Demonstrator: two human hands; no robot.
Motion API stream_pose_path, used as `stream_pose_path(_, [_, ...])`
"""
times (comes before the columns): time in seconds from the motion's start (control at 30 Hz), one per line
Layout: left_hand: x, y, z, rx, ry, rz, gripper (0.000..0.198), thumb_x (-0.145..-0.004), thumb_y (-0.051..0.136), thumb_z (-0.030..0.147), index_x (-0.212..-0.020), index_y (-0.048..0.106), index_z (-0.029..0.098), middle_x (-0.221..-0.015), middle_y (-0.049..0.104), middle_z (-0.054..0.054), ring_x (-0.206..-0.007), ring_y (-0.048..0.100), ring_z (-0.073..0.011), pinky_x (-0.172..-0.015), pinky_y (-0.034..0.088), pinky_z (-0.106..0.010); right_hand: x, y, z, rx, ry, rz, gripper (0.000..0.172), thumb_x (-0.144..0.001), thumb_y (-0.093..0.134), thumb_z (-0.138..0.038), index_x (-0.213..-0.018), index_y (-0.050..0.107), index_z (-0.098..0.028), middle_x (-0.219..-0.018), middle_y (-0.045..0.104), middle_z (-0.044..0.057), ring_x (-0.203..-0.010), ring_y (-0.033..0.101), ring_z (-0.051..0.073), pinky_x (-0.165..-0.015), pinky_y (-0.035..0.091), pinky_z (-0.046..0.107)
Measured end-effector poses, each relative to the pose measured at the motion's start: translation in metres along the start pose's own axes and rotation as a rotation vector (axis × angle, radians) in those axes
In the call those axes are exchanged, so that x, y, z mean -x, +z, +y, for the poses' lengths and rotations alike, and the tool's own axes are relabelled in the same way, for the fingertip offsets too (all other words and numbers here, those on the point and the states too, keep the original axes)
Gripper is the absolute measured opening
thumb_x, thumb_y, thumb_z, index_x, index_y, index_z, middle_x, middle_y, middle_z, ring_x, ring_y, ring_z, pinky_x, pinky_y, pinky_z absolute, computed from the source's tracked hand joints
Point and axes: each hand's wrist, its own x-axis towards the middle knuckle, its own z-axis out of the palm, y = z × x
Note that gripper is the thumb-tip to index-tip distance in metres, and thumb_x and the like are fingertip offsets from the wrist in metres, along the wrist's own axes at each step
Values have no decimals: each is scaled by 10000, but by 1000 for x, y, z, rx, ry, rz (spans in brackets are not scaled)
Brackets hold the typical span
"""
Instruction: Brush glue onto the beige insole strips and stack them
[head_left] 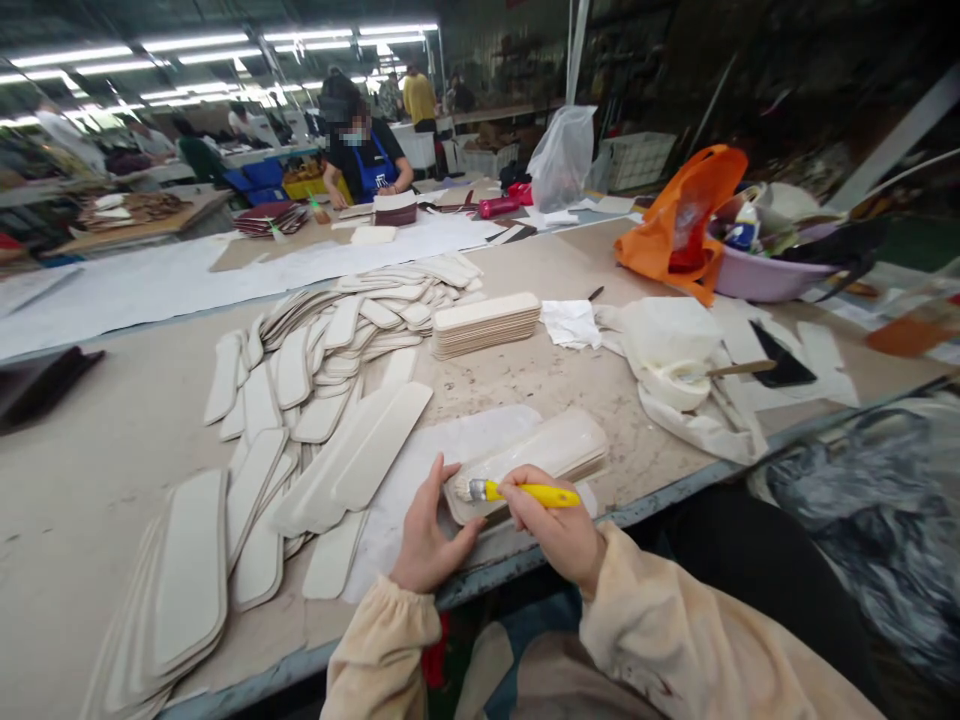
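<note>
In my right hand [555,525] is a paintbrush with a yellow handle [551,495], its fingers wrapped round it. The bristles [466,488] rest on the left end of the top panel in a stack of long, round-cornered panels [536,450]. That top panel looks wet and shiny. My left hand [433,535] is at the stack's left end, thumb and forefinger spread apart around the corner and touching it. Beneath the stack lies a white sheet [480,428]. Left of my hands, many loose cream panels [315,390] lie in overlapping heaps.
A neat panel stack [486,325] stands farther back. At right are a glue tub [682,385] wrapped in white plastic with a stick, a black phone [781,355], an orange bag [671,235] and a purple basin [772,275]. A co-worker [367,155] sits across the table.
</note>
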Motion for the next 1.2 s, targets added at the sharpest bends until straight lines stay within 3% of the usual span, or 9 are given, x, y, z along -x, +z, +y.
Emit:
stream_pose_path(0.2, [1, 0, -1, -3, 13, 1, 912, -749, 688, 339, -1486, 165, 213, -1316, 547, -118, -1206, 538, -256, -1043, 418, -434, 1, -12, -4, 107, 7, 154, 252, -937, 491, -390, -803, 571, -192, -556, 490, -53, -529, 457, 96, -557, 367, 226])
stream_pose_path(0.33, [0, 0, 0, 20, 11, 3, 912, -751, 686, 333, -1487, 159, 219, -1310, 548, -119, -1197, 544, -256, -1030, 431, -432, 2, -2, -1, -22, 18, 59, 248, -944, 476, -402, -838, 563, -196, -567, 513, -55, -516, 457, 91, -546, 376, 219])
stream_pose_path(0.43, [0, 0, 0, 38, -4, 3, 907, -753, 684, 323, -1486, 160, 218, -1310, 545, -120, -1197, 543, -253, -1031, 429, -433, 0, 4, 0, 24, -10, 27, 232, -938, 487, -382, -845, 582, -191, -573, 521, -50, -533, 479, 95, -564, 386, 218])
stream_pose_path(0.6, [0, 1, -2, 17, -2, -2, 902, -752, 684, 323, -1484, 169, 213, -1321, 538, -118, -1229, 517, -259, -1062, 400, -449, 1, -10, -4, 102, -3, 172, 248, -930, 492, -385, -801, 575, -190, -565, 500, -48, -537, 472, 99, -563, 377, 222])
stream_pose_path(0.8, [2, 1, -4, -26, 26, 18, 843, -760, 672, 325, -1466, 227, 202, -1336, 534, -126, -1240, 514, -267, -1059, 412, -450, 6, -21, -3, 115, -14, 53, 261, -934, 475, -391, -805, 586, -193, -572, 498, -44, -536, 472, 104, -559, 383, 229])
stream_pose_path(1.0, [4, 0, -4, -57, 52, 31, 786, -774, 648, 305, -1452, 265, 197, -1370, 511, -139, -1273, 485, -277, -1077, 395, -470, 3, -71, 8, 105, 24, 347, 279, -885, 531, -472, -833, 578, -202, -557, 485, -40, -500, 451, 117, -502, 383, 244])
stream_pose_path(1.2, [4, -11, 1, -180, 75, 85, 653, -844, 578, 330, -1429, 322, 194, -1420, 455, -160, -1302, 450, -286, -1063, 406, -488, 10, -127, 18, -20, -51, 657, 285, -846, 588, -484, -889, 590, -203, -628, 528, -4, -532, 453, 129, -455, 383, 243])
